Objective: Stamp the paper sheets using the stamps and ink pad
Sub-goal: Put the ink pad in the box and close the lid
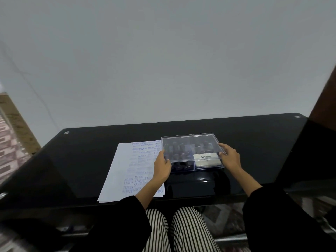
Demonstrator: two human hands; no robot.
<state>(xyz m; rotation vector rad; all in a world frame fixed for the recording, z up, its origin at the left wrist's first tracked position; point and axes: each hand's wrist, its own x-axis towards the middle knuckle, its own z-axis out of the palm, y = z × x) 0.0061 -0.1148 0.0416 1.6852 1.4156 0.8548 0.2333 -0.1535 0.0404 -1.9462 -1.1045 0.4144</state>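
Currently I record left hand [161,167] and right hand [230,157] each grasping a side of the clear lid [189,140] over the box [209,169] of stamps [179,150] and ink pad [207,163], beside paper sheets [120,170] reaching the table's [87,153] near edge.

1 box [189,138], 1 ink pad [207,164], 1 paper stk [118,170].

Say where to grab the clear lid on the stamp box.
By its two short side edges, one hand from each side: the clear lid is wide, flat and shallow. The left hand and right hand pinch it there.
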